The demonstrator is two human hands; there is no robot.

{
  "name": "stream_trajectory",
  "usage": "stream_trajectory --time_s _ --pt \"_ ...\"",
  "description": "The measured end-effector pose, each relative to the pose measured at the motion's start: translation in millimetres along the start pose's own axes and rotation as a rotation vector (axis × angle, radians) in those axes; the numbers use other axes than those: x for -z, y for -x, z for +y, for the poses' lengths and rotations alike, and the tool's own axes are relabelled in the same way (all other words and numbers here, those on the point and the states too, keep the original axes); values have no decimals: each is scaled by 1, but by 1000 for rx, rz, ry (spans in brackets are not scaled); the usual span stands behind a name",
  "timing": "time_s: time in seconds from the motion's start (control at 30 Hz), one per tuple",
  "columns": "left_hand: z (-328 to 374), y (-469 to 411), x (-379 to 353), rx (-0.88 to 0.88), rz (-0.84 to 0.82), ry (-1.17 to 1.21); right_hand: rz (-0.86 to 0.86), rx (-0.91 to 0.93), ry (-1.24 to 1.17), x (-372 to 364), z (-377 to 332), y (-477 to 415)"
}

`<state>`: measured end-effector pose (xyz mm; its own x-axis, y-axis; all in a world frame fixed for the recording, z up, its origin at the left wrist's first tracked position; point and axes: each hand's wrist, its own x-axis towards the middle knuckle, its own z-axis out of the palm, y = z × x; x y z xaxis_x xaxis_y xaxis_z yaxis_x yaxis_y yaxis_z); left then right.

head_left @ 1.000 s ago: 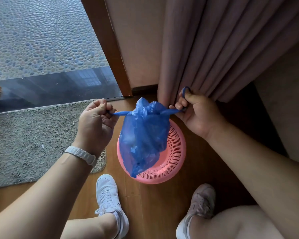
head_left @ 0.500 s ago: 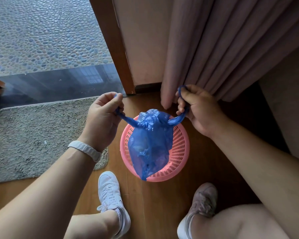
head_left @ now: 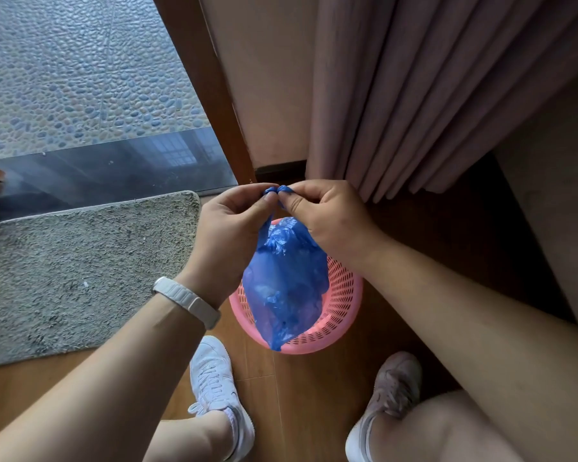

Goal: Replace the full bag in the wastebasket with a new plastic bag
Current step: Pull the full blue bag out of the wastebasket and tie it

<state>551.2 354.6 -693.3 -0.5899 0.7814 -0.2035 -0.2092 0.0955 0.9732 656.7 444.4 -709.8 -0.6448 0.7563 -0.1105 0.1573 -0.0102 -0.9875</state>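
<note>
A full blue plastic bag (head_left: 286, 281) hangs above a pink perforated wastebasket (head_left: 342, 305) that stands on the wooden floor. My left hand (head_left: 229, 231) pinches one twisted blue handle of the bag, and my right hand (head_left: 327, 216) pinches the other. The two handle ends meet between my fingertips, right above the bag. The bag's bottom tip dangles over the basket's near rim. The bag hides most of the basket's inside. No new bag shows in the head view.
A grey shaggy mat (head_left: 80, 271) lies on the floor to the left. A brown door frame (head_left: 214, 95) and pink curtain (head_left: 414, 95) rise behind the basket. My two feet in white shoes (head_left: 221, 385) stand near the basket.
My hands, which held the bag's handles stretched apart, have come together so the handle ends touch. The bag now hangs lower, straight down over the basket.
</note>
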Motion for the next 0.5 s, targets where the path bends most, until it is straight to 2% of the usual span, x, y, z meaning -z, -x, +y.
stream_trajectory --time_s 0.3,0.4,0.5 --pt "-8 -4 4 38 69 -176 -86 22 153 7 0 6" --pt "-8 -5 5 67 71 -95 -86 27 164 7 -1 5" --pt "-8 -4 6 99 -25 -24 -115 18 166 5 0 6"
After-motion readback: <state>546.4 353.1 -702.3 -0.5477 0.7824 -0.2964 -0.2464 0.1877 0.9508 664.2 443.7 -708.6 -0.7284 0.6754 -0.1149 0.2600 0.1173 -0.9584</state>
